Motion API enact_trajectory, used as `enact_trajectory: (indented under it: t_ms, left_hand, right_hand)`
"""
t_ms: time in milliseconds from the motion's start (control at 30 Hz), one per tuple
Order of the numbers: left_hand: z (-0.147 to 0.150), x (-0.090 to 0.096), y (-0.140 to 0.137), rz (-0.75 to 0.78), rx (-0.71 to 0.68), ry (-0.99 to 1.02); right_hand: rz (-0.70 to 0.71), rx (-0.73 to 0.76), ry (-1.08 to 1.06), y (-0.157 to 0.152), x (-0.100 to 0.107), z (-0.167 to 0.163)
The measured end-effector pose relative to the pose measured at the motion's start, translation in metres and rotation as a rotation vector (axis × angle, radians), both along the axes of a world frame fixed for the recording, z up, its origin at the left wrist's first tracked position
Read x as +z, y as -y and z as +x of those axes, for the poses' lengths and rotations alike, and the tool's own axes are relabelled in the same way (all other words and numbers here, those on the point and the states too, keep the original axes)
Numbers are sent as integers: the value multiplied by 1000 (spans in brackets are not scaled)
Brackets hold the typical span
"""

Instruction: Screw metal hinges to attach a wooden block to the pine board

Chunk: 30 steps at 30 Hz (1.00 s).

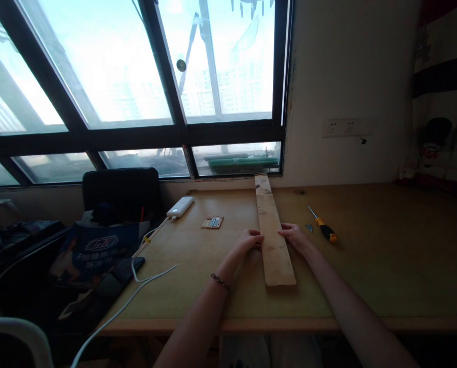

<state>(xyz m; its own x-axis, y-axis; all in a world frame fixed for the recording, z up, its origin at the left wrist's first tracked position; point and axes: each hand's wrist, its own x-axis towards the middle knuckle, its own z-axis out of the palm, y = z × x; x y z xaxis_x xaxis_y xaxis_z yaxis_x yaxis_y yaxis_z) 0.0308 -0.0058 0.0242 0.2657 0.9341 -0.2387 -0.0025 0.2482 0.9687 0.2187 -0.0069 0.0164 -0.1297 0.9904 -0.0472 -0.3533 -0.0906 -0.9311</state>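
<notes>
A long wooden board [273,225] lies on the table, running from near its front towards the window sill. My left hand [250,240] grips its left edge, and my right hand [293,236] grips the right edge at about the same height. Between them the two hands hold the board. To the right lie a yellow and black screwdriver [325,229] and several small screws [309,227]. Left of the board is a small wooden piece with metal parts [213,222], whose kind I cannot make out.
The wooden table [385,276] stands against the wall and window [228,92]. A white power strip [180,207] sits at its left edge, with a white cable [136,294] trailing over the front. A black chair [120,189] and a printed bag [98,250] are at the left.
</notes>
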Motion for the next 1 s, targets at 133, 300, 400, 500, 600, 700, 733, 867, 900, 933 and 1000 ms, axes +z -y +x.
enact_trajectory:
  t_ms: [133, 300, 400, 500, 600, 700, 733, 867, 900, 933, 1000]
  left_hand:
    - [4, -8, -2, 2, 138, 129]
    - [8, -17, -2, 61, 212, 182]
    - [10, -16, 0, 82, 197, 193]
    - [11, -12, 2, 92, 194, 203]
    - [12, -9, 2, 107, 187, 193]
    - [12, -8, 1, 124, 198, 186]
    - [13, -9, 0, 125, 197, 186]
    - [15, -16, -5, 150, 165, 158]
    - [15, -18, -7, 168, 165, 130]
    - [14, -20, -10, 190, 176, 84]
    - [8, -21, -15, 262, 245, -70]
  right_hand:
    - [-80, -133, 77, 2, -1, 0]
    - [-97, -227, 92, -1, -7, -1]
    - [-76, -247, 75, -4, -12, -2]
    - [-64, -251, 67, -8, -17, -3]
    - [-48, -263, 70, -10, -19, -4]
    - [-27, -304, 86, -12, -21, -6]
    - [-22, -316, 94, -12, -21, -6]
    - [-10, -340, 119, -14, -23, -7]
    - [-8, -346, 125, -14, -23, -7]
    - [-6, -357, 130, -15, -23, -7]
    - [-4, -380, 132, -16, -24, -7]
